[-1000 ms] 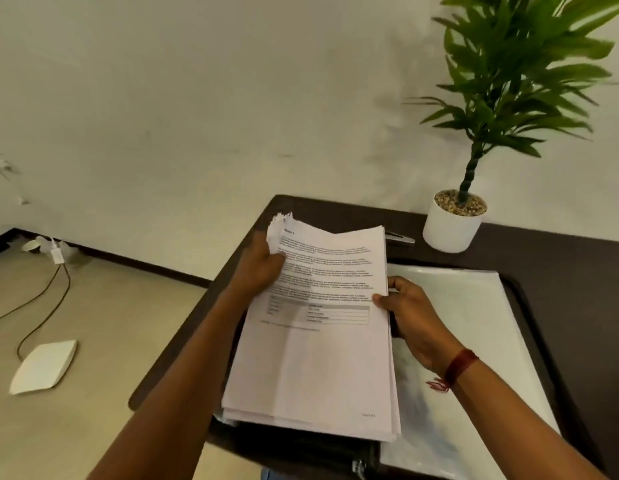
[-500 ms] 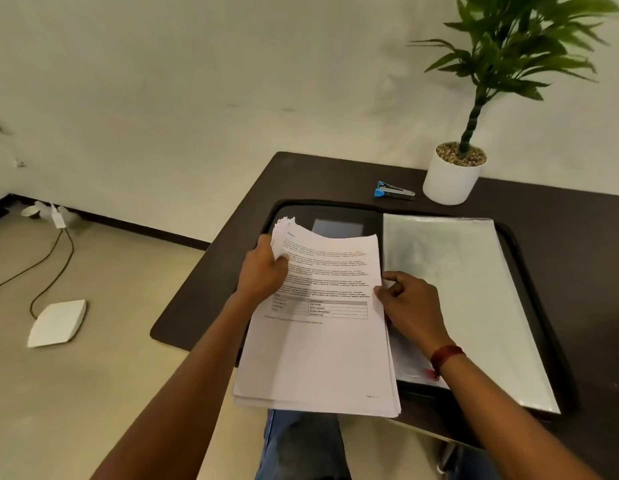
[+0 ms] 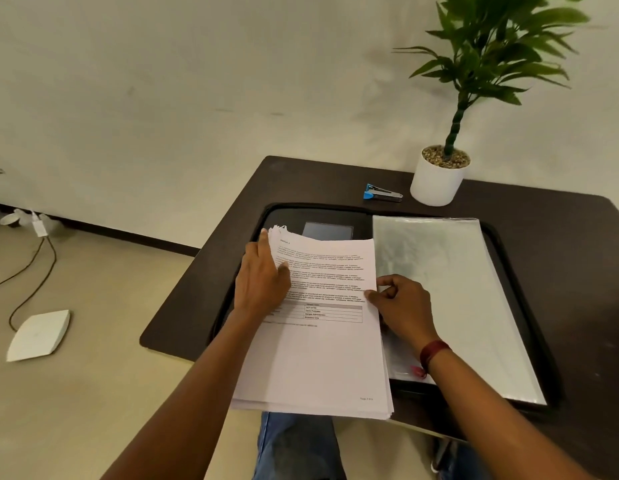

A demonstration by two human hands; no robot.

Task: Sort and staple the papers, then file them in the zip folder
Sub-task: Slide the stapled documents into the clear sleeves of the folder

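Worktop [image 3: 561, 237] carries open black folder [image 3: 287, 213], clear sleeve [image 3: 457, 289] on its right half. Papers [image 3: 318, 358] over folder's left half, overhanging near edge. Left hand [image 3: 259, 282] grips stack's left edge; right hand [image 3: 401, 306] pinches right edge. Stapler [image 3: 382, 193] beside plant pot [image 3: 436, 181] at back.

Judged an office or study corner, sparsely furnished. Found on dark desk [image 3: 530, 216]: open black zip folder [image 3: 284, 216] with clear sleeves, stack of printed papers [image 3: 318, 362] bearing text and a small table, blue stapler [image 3: 383, 194], and green plant [image 3: 439, 178] in a white pot near the back edge. Noted besides: plain pale wall [image 3: 197, 81] with dark skirting, beige floor [image 3: 93, 393], cable [image 3: 36, 275] trailing from a white plug low on the wall, flat white box [image 3: 38, 336] lying left of the desk.
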